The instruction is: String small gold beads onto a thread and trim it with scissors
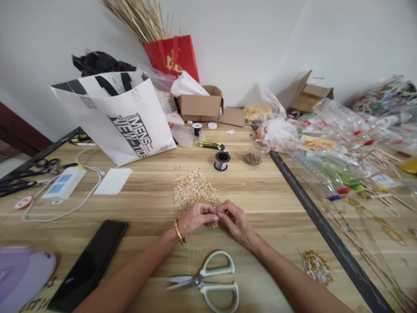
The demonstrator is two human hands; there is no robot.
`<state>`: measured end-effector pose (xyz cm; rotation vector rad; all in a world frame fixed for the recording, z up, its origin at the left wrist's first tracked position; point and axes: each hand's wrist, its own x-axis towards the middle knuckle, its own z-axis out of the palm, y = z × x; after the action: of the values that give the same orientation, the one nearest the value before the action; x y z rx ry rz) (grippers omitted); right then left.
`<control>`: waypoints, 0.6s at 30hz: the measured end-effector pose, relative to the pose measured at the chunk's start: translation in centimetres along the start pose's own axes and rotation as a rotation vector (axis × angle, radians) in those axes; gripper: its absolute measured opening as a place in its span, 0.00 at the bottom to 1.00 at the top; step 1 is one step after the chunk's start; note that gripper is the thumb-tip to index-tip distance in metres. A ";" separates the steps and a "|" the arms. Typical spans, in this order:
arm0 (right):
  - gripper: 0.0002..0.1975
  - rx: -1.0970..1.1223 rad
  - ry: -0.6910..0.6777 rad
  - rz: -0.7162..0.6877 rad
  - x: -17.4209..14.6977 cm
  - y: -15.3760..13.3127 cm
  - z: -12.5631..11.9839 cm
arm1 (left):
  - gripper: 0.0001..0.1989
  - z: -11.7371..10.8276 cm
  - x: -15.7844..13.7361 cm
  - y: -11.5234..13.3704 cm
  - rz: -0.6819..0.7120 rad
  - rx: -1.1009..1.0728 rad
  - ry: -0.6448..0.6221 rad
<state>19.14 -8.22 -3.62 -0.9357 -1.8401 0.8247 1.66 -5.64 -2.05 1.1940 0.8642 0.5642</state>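
- Gold and silvery-white bits make up the loose heap [194, 188] just beyond both hands, its near edge partly hidden by the left hand [199, 215]
- From my remote seat I see that hand and the right hand [237, 221] nearly meeting, thumbs and fingers curled into close pinches on what looks like one tiny piece [216, 224] with a gold glint
- I judge the work well under way: a smaller bunch [316, 267] of similar pieces, thin ends poking out, lies outside the right forearm [273, 256] and may be the finished lot
- Much seems left to do, since the heap ahead of the hands looks the bigger, though I can't count either
- Scissors [195, 281] lie below the hands, blades parted; a spool [221, 161] stands beyond the heap
- Too small for me: the tiny piece's shape, and which hand grips it more firmly
- Left of the left forearm [143, 265], a lilac object [28, 276] is cut off, so I can't name it
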 end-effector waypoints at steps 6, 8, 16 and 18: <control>0.05 0.013 -0.016 0.003 0.0 -0.1 -0.1 | 0.15 -0.1 0.0 0.1 0.029 -0.043 -0.004; 0.05 0.004 -0.018 0.010 0.0 -0.2 -0.1 | 0.15 -0.1 0.0 0.1 0.042 -0.057 0.006; 0.12 -0.056 0.124 -0.002 -0.3 -0.1 0.2 | 0.16 -0.2 -0.1 0.3 0.060 -0.102 0.093; 0.12 -0.073 0.123 -0.014 -0.4 -0.1 0.2 | 0.15 -0.2 -0.1 0.4 0.076 -0.096 0.106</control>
<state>19.04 -8.65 -3.76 -0.9963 -1.7782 0.6803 1.46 -5.50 -1.64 1.1204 0.8738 0.7282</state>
